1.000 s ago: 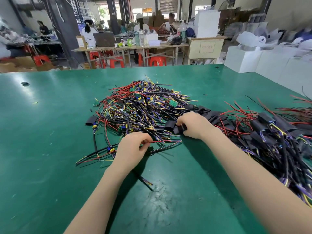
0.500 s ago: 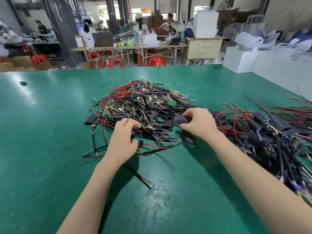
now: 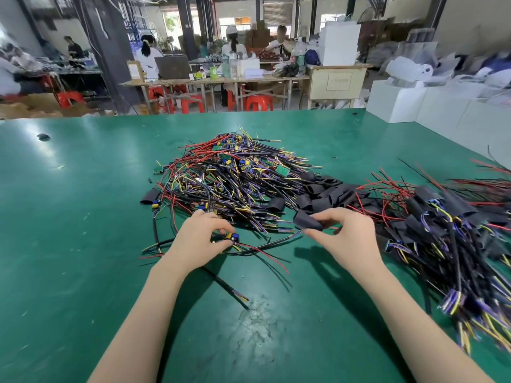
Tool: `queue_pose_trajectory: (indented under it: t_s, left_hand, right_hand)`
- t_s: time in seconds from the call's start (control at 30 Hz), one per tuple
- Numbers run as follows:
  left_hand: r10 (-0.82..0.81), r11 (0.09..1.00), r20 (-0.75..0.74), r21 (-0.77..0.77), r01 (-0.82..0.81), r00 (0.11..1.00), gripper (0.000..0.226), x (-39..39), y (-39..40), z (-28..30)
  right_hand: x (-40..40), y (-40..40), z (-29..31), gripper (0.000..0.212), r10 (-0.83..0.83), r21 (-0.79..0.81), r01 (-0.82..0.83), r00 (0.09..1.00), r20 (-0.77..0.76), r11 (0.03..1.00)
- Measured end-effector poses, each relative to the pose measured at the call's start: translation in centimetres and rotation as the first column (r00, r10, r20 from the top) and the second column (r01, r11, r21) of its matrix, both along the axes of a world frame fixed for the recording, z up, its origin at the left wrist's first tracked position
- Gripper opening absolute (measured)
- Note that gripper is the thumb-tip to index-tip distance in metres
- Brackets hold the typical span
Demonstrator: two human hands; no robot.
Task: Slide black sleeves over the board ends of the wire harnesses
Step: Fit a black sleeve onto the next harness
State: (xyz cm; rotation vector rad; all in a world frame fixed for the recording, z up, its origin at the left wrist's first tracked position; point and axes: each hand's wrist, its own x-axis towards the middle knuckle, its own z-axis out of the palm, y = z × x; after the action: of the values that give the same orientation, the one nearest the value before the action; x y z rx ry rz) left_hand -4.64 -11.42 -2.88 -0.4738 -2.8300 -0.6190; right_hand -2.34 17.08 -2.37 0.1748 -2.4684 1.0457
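Note:
A tangled pile of wire harnesses (image 3: 235, 178) with small green boards lies at the middle of the green table (image 3: 69, 230). My left hand (image 3: 199, 239) pinches the board end of one harness (image 3: 231, 236), blue and yellow parts showing at my fingertips, its wires trailing right. My right hand (image 3: 348, 236) holds a black sleeve (image 3: 305, 221) by one end, its open end pointing left, a short gap from the board. Loose black sleeves (image 3: 323, 193) lie in a heap just behind my right hand.
A second pile of harnesses with sleeves on them (image 3: 448, 230) covers the table's right side. A stray black cable (image 3: 226, 288) lies in front of my left hand. White boxes (image 3: 395, 103) stand at the far right edge. People work at tables beyond.
My left hand has pulled one harness end out of the pile toward me. My right hand has lifted a black sleeve from the heap and brought it forward, facing the board end.

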Motion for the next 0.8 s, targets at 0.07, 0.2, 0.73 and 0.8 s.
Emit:
queue_pose_trajectory:
  t_s: [0.07,0.2,0.73,0.8]
  left_hand:
    - [-0.027,0.999,-0.062,-0.038,0.024,0.998,0.020,0.1,0.1,0.0]
    - [-0.036,0.999,-0.258,0.022,0.043,0.965,0.020,0.1,0.5,0.3]
    - [-0.180,-0.697,-0.047,0.711,-0.094,0.983,0.016,0.8,-1.4,5.0]
    - [-0.225,-0.734,-0.059,0.667,-0.130,0.972,0.015,0.8,-1.3,4.8]
  right_hand:
    - [0.2,-0.1,-0.2,0.017,0.008,-0.002,-0.008,1.000,0.007,1.000]
    - [0.4,0.0,0.0,0.019,0.003,-0.023,-0.003,1.000,-0.025,1.000]
    - [1.3,-0.9,0.4,0.029,0.117,-0.027,-0.119,0.991,-0.063,0.993]
    - [1.4,-1.2,0.3,0.030,0.129,-0.019,-0.130,0.991,-0.043,0.991]
